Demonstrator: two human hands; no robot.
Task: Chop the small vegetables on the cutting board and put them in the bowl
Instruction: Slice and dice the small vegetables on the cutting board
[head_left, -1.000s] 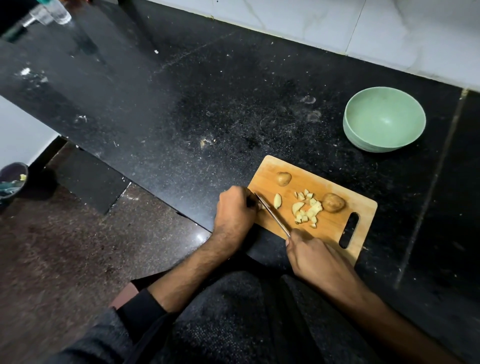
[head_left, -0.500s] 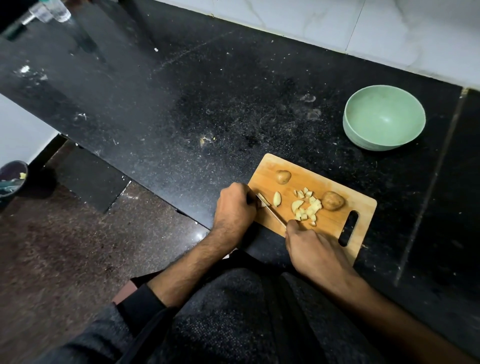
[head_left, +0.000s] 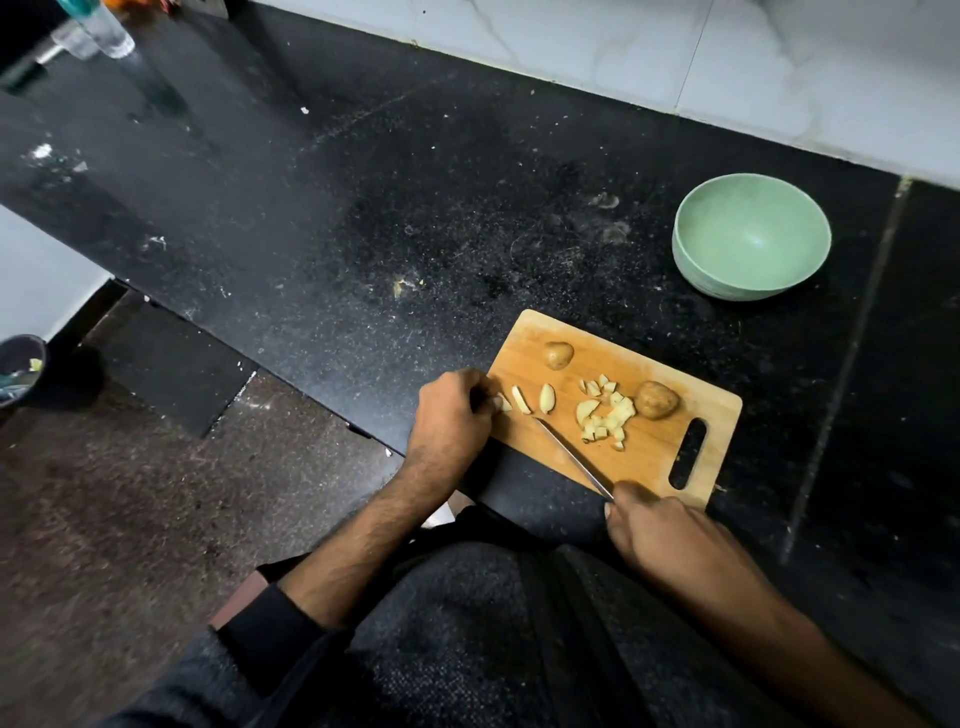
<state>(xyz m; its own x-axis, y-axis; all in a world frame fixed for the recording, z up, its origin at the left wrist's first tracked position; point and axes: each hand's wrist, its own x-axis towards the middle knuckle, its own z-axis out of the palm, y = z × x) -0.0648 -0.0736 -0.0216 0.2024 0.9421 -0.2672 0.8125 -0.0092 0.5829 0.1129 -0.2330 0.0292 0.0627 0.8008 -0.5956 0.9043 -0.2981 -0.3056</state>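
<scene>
Head view: right hand (head_left: 670, 535) is gripping the knife (head_left: 574, 457), tip touching the cutting board (head_left: 649, 457). Left hand (head_left: 452, 415) is curling on a cut piece (head_left: 503, 402) at the board's 9 o'clock edge — chopped pieces (head_left: 605, 415) are sitting mid-board. Bowl (head_left: 750, 236) is sitting on the worktop (head_left: 363, 208) at 1 o'clock — well apart.

Light: dim, warm on the board (head_left: 613, 415) beyond the grip.
Glare: pale sheen on the desk (head_left: 363, 208).
Edges: wide-angle bending, corners dark.
Blur: slight on the forearms.
</scene>
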